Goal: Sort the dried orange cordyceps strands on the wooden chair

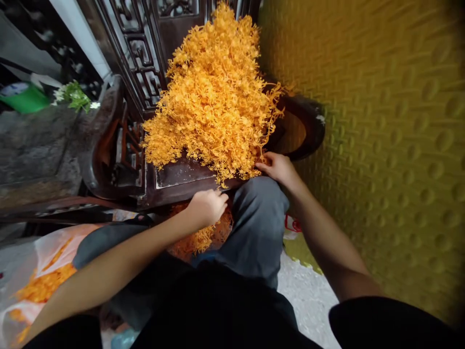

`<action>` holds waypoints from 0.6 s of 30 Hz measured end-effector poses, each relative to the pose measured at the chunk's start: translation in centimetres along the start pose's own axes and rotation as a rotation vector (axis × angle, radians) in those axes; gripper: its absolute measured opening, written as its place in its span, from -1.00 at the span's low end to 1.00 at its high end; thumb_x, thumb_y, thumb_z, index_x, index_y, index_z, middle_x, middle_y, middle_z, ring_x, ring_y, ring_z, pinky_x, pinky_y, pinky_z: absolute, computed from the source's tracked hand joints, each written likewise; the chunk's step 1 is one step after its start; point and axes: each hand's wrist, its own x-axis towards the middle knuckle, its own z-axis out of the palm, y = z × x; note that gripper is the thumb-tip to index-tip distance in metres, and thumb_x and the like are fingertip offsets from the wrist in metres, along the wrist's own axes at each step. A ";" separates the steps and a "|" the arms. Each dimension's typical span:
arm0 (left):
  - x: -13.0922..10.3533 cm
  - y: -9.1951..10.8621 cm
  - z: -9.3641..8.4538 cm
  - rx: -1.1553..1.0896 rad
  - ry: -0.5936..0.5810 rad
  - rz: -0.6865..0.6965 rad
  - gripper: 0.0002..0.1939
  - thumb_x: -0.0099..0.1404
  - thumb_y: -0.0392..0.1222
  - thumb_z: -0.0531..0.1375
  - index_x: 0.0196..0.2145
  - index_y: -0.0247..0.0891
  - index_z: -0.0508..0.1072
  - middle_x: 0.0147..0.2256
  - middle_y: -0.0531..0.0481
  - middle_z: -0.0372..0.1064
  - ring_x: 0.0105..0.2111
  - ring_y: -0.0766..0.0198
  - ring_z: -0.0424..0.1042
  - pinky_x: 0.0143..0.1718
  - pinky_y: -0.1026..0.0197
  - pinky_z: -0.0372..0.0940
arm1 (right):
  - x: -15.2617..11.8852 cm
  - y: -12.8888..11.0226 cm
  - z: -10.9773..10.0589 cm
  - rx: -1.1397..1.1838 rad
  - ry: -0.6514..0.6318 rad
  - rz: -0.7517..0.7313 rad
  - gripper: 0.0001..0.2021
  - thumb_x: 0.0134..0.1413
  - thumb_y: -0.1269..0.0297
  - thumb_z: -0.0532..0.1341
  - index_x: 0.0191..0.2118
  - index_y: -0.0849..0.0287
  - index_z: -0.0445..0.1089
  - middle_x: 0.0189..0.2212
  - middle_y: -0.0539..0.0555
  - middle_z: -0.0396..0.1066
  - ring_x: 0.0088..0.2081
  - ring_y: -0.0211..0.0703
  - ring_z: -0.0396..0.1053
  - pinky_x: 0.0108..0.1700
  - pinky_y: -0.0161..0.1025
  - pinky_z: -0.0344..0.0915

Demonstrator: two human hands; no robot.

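Observation:
A tall heap of orange, curly, flower-like pieces [218,102] covers most of the seat of a dark carved wooden chair [181,175]. My right hand [279,167] is at the heap's lower right edge, thumb and fingers closing on some of the orange pieces there. In front of the seat edge, above my lap, my left hand [209,206] is closed with its fingertips together. Whatever those fingers may hold is too small or hidden to make out. Below that hand, between my legs, lies a clear bag with more orange pieces [201,240].
A yellow textured foam mat [392,145] stands upright along the right. At lower left is a pale plastic bag [47,252] holding orange pieces. A green container [27,99] and white flowers with leaves [76,97] are on the grey surface at left.

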 end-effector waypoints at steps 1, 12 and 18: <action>1.3 0.1 0.4 0.005 -0.025 -0.106 -0.60 0.52 -0.05 -0.01 0.00 -0.30 0.53 -0.09 -0.29 0.55 -0.06 -0.09 0.57 -0.05 -0.02 0.40 | -0.1 0.0 0.1 0.046 0.049 -0.004 -0.64 0.14 0.17 0.29 -0.03 0.29 0.57 -0.19 0.26 0.62 -0.23 0.06 0.52 -0.19 -0.17 0.32; 6.2 -3.8 3.6 0.013 -0.224 -0.280 -0.73 0.41 -0.24 0.09 -0.03 -0.20 0.53 -0.09 -0.18 0.58 -0.08 0.07 0.60 -0.08 0.15 0.43 | -5.8 -1.9 -7.2 0.749 0.611 -0.167 -0.73 0.21 0.06 0.33 -0.22 0.20 0.54 -0.43 0.07 0.48 -0.48 -0.26 0.37 -0.41 -0.26 0.27; 4.0 -2.6 6.9 0.067 -0.416 -0.257 -0.74 0.31 -0.29 0.19 -0.10 -0.35 0.61 -0.04 -0.39 0.55 0.03 -0.12 0.56 0.03 0.01 0.44 | -6.0 -2.0 -7.8 0.870 1.010 -0.361 -0.72 0.23 -0.07 0.33 -0.23 0.04 0.52 -0.35 -0.01 0.49 -0.25 -0.16 0.52 -0.27 -0.18 0.33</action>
